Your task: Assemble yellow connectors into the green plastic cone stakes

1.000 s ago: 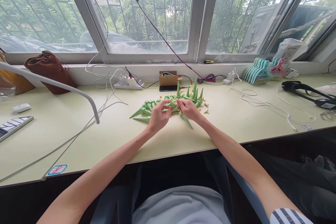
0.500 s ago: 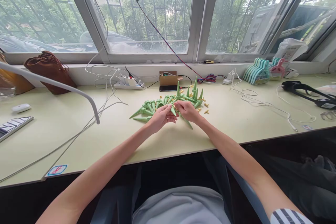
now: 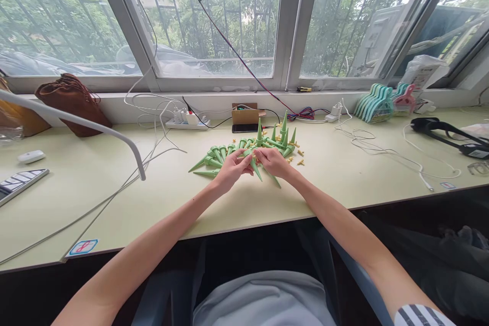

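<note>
My left hand (image 3: pixel 232 168) is closed around a green plant watering spike (image 3: pixel 256 170), whose tip slants down to the right. My right hand (image 3: pixel 273 161) pinches at the wide end of that spike, its fingertips almost meeting the left ones. Whatever sits between the right fingertips is hidden. Several more green spikes (image 3: pixel 215 155) fan out on the table left of my hands. Behind and to the right, a few stand upright, such as one tall spike (image 3: pixel 284 123). Small yellow valve pieces (image 3: pixel 300 162) lie scattered among and beside them.
Beyond the spikes is an open cardboard box (image 3: pixel 248 114) with a dark phone (image 3: pixel 245 128) before it. A power strip (image 3: pixel 188 123) and loose white cables (image 3: pixel 385 148) lie on the table (image 3: pixel 336 188). A white lamp arm (image 3: pixel 95 125) crosses at left.
The spike in my left hand has turned, and more of its length now points down to the right. My left fingers have shifted around it, while the right hand stays nearly in place.
</note>
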`<state>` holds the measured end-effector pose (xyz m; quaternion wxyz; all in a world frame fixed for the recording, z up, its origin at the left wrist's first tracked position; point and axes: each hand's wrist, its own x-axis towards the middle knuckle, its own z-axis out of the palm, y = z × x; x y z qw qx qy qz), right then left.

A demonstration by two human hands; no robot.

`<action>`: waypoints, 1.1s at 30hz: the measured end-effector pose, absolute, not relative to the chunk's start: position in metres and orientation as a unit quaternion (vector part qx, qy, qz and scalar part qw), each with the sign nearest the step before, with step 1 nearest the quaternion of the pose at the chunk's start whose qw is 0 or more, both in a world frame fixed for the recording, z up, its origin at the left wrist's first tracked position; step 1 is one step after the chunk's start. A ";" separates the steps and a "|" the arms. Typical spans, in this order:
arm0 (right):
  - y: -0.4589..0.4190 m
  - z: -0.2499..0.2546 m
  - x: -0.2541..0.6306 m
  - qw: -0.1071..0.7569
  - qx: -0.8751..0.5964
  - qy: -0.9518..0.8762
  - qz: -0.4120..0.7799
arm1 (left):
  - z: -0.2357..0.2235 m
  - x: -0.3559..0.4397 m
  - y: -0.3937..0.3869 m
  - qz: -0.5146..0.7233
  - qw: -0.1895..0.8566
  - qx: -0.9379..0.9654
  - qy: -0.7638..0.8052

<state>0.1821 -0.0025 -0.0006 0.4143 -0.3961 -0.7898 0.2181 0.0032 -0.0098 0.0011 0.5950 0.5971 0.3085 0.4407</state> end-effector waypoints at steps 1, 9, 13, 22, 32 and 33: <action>-0.003 0.000 0.182 0.413 -0.398 -0.790 0.218 | 0.002 0.003 -0.010 0.444 0.583 0.606 0.311; -0.002 -0.001 0.181 0.412 -0.399 -0.788 0.226 | 0.003 0.006 -0.013 0.478 0.531 0.620 0.323; -0.002 0.001 0.180 0.417 -0.397 -0.784 0.231 | 0.000 0.007 -0.012 0.497 0.507 0.625 0.324; 0.001 -0.006 0.175 0.427 -0.397 -0.752 0.309 | -0.004 0.004 -0.012 0.512 0.415 0.686 0.308; 0.005 0.002 0.189 0.464 -0.425 -0.744 0.227 | 0.007 0.007 -0.012 0.524 0.476 0.624 0.331; 0.006 0.005 0.195 0.468 -0.437 -0.743 0.195 | 0.007 0.007 -0.012 0.524 0.484 0.616 0.335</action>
